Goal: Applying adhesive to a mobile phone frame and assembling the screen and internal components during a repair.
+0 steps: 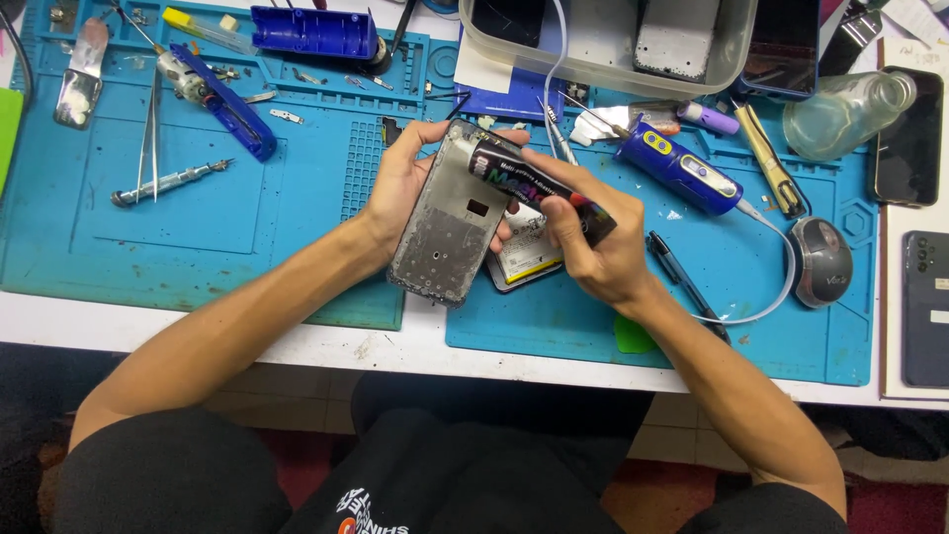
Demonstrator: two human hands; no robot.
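Observation:
My left hand (400, 183) holds a grey phone frame (447, 227) from its left side, tilted, above the gap between two blue mats. My right hand (588, 242) grips a black glue tube (539, 183) with a coloured label. The tube's tip rests at the upper edge of the frame. Under the frame, partly hidden, lies a white flat phone battery (529, 259).
Blue work mats (198, 218) cover the white bench. On them lie a blue electric screwdriver (677, 168), a blue knife-like tool (222, 99), tweezers (150, 138), a black pen (682, 282), a grey puck (820, 262) and a plastic bottle (845, 114). Phones (924, 307) sit right; a clear tub (603, 40) stands behind.

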